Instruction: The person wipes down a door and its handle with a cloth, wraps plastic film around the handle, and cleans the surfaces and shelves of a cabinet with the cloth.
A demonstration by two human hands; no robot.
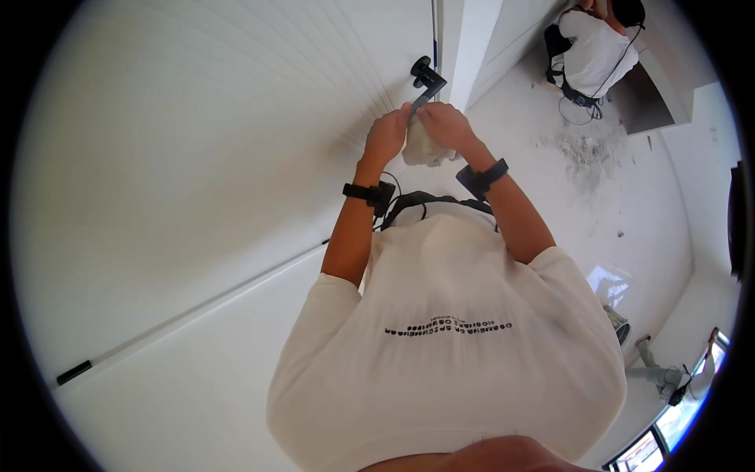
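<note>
A black door handle (429, 79) sticks out from the white door (197, 118) at the top middle. Both of my hands are at the free end of its lever. My left hand (386, 136) is on the left, fingers closed on the edge of a pale cloth (425, 148). Close beside it, my right hand (447, 126) is also closed on the cloth, which hangs bunched below and between the hands. The fingertips partly hide where cloth and lever meet.
A co-worker in a white shirt (594, 55) crouches at the upper right beside an open cabinet (641, 98). Dusty debris (586, 153) lies on the pale floor. Another person (676, 381) is at the lower right near a window, close to a bucket (619, 324).
</note>
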